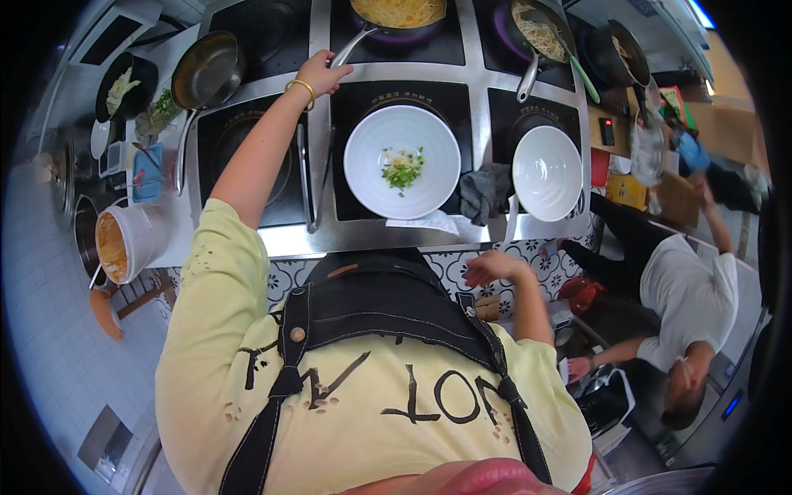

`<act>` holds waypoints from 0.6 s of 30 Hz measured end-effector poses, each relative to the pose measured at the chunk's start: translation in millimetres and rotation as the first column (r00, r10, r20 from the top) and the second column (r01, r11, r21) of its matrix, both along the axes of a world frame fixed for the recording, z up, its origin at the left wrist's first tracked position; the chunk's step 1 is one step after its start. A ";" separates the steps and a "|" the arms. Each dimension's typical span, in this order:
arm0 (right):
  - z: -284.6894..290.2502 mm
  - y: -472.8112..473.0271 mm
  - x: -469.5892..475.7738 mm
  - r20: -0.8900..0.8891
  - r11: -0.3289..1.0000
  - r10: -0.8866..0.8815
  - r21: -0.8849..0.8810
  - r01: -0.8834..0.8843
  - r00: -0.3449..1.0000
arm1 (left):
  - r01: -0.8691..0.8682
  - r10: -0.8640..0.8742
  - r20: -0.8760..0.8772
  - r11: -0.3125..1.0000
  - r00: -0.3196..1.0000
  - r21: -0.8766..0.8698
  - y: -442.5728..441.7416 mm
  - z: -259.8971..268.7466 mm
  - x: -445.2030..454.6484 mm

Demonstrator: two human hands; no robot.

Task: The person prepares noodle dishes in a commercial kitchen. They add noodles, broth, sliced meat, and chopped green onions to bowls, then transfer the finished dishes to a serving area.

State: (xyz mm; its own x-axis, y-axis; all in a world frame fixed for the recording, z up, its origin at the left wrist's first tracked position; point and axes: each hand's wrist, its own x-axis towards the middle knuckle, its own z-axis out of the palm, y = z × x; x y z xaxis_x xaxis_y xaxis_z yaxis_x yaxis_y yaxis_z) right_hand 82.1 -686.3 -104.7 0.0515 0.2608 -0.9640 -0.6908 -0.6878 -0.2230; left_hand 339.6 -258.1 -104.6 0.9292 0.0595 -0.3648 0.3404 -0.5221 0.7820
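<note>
My left hand (325, 71) grips the metal handle (352, 47) of a frying pan on the back middle burner. Inside the pan, bean sprouts or noodles (402, 11) lie in yellow liquid. My right hand (495, 268) hangs by the counter's front edge, fingers loosely apart, holding nothing. In front of me a white bowl (365, 179) holds chopped scallions (402, 176) and pale minced bits. To its right are a crumpled grey cloth (482, 192) and a second white bowl (547, 173) with nothing visible inside. A folded white cloth or paper (427, 224) lies under the first bowl's near edge.
At back right, another pan (538, 37) holds bean sprouts, with a green-handled utensil (585, 77) across it. An unused dark pan (207, 68) and a white bucket (139, 235) stand left. A co-worker in a white shirt (690, 291) is close on the right.
</note>
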 end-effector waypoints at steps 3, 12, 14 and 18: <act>95.0 -46.4 123.0 0.401 0.973 -0.175 0.208 0.097 0.899 | 0.014 -0.059 -0.235 0.982 0.970 -0.190 -3.5 -0.9 9.9; 8.2 -145.2 394.9 0.661 0.597 0.741 -0.730 0.332 0.122 | -0.219 -0.064 -0.349 0.671 0.935 -0.709 -38.0 0.7 -4.2; 0.9 -148.3 405.4 0.676 0.618 0.697 -0.736 0.277 0.241 | -0.188 -0.041 -0.305 0.705 0.951 -0.683 -43.7 -1.5 -7.3; 15.0 -140.2 388.5 0.693 0.656 0.715 -0.712 0.249 0.097 | -0.164 -0.025 -0.266 0.731 0.964 -0.663 -48.5 6.7 -21.3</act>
